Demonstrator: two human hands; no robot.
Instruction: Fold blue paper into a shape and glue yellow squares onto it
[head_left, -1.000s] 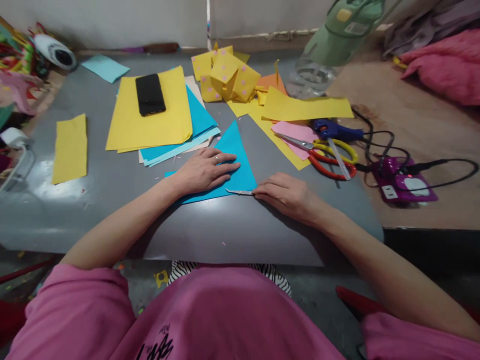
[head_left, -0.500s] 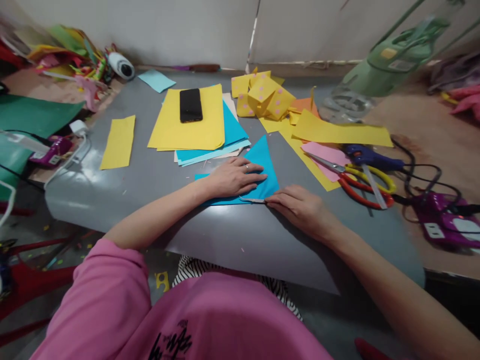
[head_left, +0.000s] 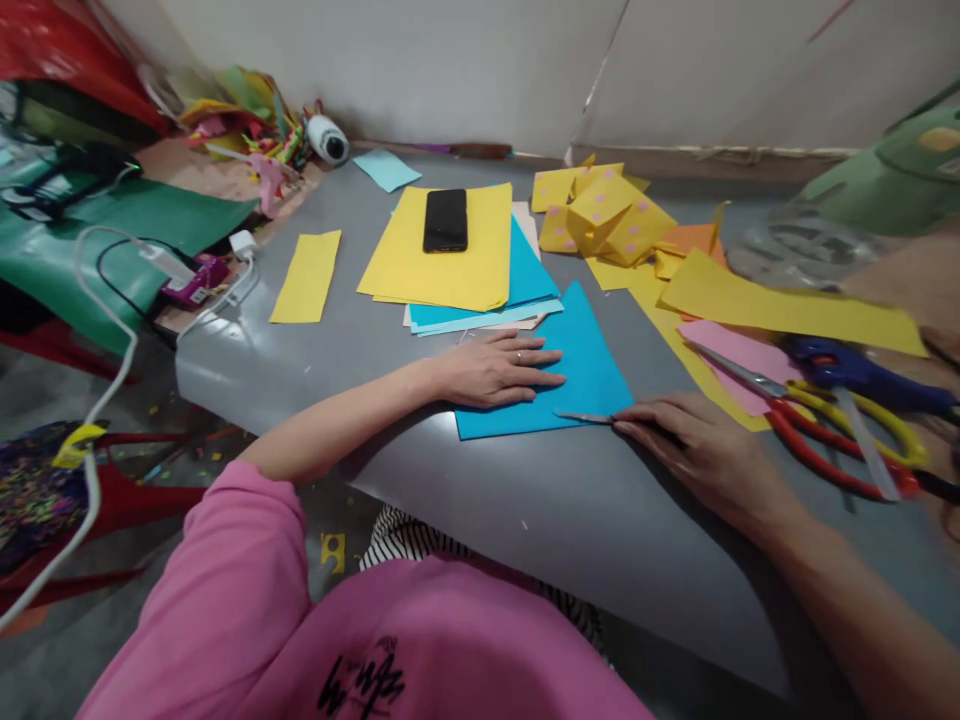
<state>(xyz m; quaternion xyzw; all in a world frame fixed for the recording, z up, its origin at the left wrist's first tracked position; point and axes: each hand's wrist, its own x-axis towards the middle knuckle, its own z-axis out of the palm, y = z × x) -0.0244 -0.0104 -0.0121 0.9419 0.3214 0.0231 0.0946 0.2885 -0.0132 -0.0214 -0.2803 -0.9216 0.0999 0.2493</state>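
A folded blue paper point(head_left: 592, 360) lies on the grey table near its front edge, one pointed corner facing the wall. My left hand point(head_left: 499, 370) rests flat on its left part with the fingers stretched out, a ring on one of them. My right hand point(head_left: 694, 445) is closed around the handle of a thin metal tool point(head_left: 583, 416), probably a small blade. The tool's tip lies over the lower part of the blue paper. Behind my left hand is a stack of yellow and blue sheets point(head_left: 442, 275) bearing a black phone point(head_left: 445, 220).
Scissors point(head_left: 810, 430), a blue glue gun point(head_left: 855, 365) and a pink paper point(head_left: 739, 365) lie at the right. Dotted yellow paper shapes point(head_left: 604, 215) stand at the back. A yellow strip point(head_left: 306, 277) lies left. A green bottle-like object point(head_left: 885, 180) is back right.
The view has turned left, shifting everything rightward in the picture. My left hand has moved back and left relative to the blue paper, uncovering more of it. The tool remains in my right hand.
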